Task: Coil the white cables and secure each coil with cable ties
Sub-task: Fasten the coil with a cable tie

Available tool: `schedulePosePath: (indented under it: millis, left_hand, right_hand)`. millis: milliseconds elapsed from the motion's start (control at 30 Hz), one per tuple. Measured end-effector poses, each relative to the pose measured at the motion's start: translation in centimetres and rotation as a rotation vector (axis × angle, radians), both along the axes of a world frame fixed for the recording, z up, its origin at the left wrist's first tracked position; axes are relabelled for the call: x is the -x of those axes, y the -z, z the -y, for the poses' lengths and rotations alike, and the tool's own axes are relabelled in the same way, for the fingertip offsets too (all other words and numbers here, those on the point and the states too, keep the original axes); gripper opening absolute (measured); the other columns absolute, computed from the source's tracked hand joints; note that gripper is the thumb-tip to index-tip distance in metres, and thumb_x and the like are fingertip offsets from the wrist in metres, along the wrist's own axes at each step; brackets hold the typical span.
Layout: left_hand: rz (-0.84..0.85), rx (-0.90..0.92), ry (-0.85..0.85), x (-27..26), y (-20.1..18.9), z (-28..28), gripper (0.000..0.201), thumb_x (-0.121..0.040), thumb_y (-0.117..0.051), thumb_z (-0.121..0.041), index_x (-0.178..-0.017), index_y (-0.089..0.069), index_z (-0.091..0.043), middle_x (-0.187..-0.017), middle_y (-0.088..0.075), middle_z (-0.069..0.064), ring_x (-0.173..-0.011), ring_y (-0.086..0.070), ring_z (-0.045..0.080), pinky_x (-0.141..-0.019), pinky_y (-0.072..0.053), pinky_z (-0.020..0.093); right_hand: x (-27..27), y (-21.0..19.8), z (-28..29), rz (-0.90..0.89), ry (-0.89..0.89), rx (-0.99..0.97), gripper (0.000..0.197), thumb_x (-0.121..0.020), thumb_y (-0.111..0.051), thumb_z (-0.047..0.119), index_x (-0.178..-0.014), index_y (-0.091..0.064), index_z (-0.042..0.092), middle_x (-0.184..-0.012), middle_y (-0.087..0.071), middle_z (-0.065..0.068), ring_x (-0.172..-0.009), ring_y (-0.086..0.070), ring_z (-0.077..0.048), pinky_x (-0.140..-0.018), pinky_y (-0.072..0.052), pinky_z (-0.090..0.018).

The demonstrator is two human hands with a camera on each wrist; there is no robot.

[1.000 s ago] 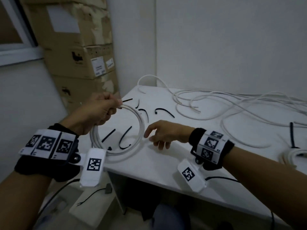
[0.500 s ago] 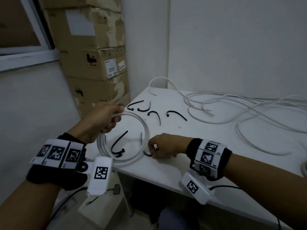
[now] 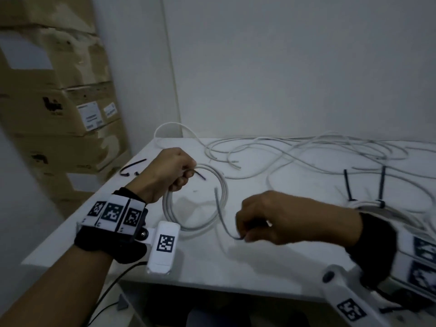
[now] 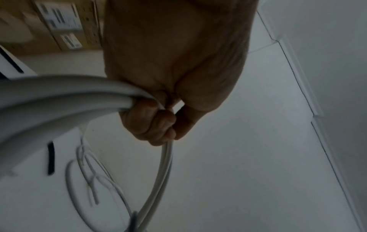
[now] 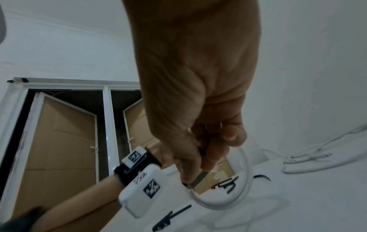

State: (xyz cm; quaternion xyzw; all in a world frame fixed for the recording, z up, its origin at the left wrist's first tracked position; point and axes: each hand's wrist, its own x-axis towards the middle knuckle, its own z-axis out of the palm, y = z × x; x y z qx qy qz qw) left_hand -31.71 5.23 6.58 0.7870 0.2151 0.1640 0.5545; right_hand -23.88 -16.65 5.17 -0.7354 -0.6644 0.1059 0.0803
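Note:
A white cable coil point(image 3: 197, 226) hangs over the white table point(image 3: 236, 267), and my left hand point(image 3: 186, 175) grips its upper left part in a fist. The left wrist view shows those fingers point(image 4: 151, 124) curled round the bundled strands point(image 4: 59, 97). My right hand point(image 3: 243, 234) pinches one end of a black cable tie point(image 3: 220, 215), blurred, which curves up toward the coil's right side. In the right wrist view the thumb and fingers point(image 5: 198, 171) clamp the tie's end point(image 5: 195, 182) just in front of the coil point(image 5: 245, 177).
Loose white cables point(image 3: 306, 149) sprawl across the back of the table. A tied coil point(image 3: 368, 205) with two upright black ties lies at the right, behind my right wrist. Spare black ties point(image 3: 132, 166) lie near the left edge. Cardboard boxes point(image 3: 59, 109) are stacked to the left.
My right hand closed on a black tie on the table and lifted it to the right of the coil. My left hand kept its grip on the coil.

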Motion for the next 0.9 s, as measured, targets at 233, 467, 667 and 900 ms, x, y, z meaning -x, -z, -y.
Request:
schedulePosePath:
  millis: [233, 467, 667, 900]
  left_hand:
    - [-0.04, -0.051, 0.159, -5.3, 0.3, 7.0, 0.016, -0.088, -0.05, -0.002, -0.074, -0.049, -0.01, -0.058, -0.05, 0.008, -0.043, -0.034, 0.015, -0.043, -0.022, 0.022]
    - [0.022, -0.195, 0.104, -7.7, 0.2, 10.3, 0.021, -0.084, -0.046, 0.0, -0.064, -0.052, -0.003, -0.046, -0.05, 0.005, -0.036, -0.038, 0.013, -0.039, -0.029, 0.022]
    - [0.009, -0.16, 0.14, -9.3, 0.2, 11.7, 0.025, -0.084, -0.046, -0.003, -0.059, -0.051, -0.003, -0.045, -0.046, 0.007, -0.036, -0.034, 0.014, -0.041, -0.026, 0.023]
    - [0.003, -0.056, 0.145, -10.3, 1.0, 12.3, 0.011, -0.094, -0.048, -0.012, -0.099, -0.057, -0.009, -0.053, -0.047, 0.003, -0.036, -0.035, 0.009, -0.037, -0.026, 0.021]
  right_hand:
    - [-2.6, 1.6, 0.8, 0.249, 0.033, -0.111, 0.008, -0.09, -0.054, 0.01, -0.092, -0.06, 0.015, -0.086, -0.04, 0.004, -0.067, -0.04, -0.014, -0.058, -0.031, -0.029]
    - [-6.1, 1.3, 3.7, 0.45, 0.153, -0.623, 0.031, -0.068, -0.075, -0.005, -0.082, -0.053, 0.012, -0.067, -0.045, -0.007, -0.054, -0.029, -0.017, -0.037, -0.028, -0.026]
    - [-6.5, 2.6, 4.8, 0.577, 0.131, -0.699, 0.053, -0.061, -0.074, -0.008, -0.09, -0.037, 0.016, -0.075, -0.047, -0.007, -0.062, -0.033, -0.016, -0.042, -0.024, -0.023]
    - [-7.0, 3.2, 5.6, 0.632, 0.084, -0.72, 0.035, -0.061, -0.057, -0.01, -0.086, -0.046, 0.011, -0.079, -0.05, -0.009, -0.064, -0.044, -0.02, -0.046, -0.022, -0.023]
